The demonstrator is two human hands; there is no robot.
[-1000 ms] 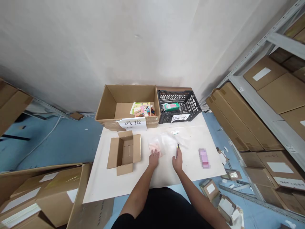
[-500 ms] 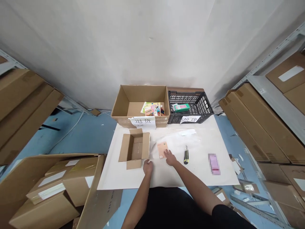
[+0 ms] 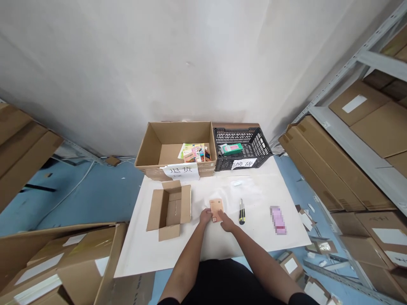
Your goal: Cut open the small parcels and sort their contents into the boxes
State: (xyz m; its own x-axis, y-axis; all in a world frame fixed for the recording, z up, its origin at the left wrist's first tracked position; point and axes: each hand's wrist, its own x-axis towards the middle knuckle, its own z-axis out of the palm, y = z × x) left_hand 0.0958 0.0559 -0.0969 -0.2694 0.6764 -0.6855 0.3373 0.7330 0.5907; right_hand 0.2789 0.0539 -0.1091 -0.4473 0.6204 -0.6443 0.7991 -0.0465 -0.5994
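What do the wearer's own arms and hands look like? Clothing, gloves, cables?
Left hand and right hand: no gloves. Forearms uncovered; short black sleeves show at the bottom edge, matching the plain black top. No cables or markings seen on the arms. Rings too small to tell.

Print on the orange pack (image 3: 216,206) is too small to read; the right hand (image 3: 227,221) covers its lower right corner. Pixel blocks blur the pink thing (image 3: 278,221). Picture edges cut off the large carton (image 3: 112,258) and the metal shelf (image 3: 333,130).
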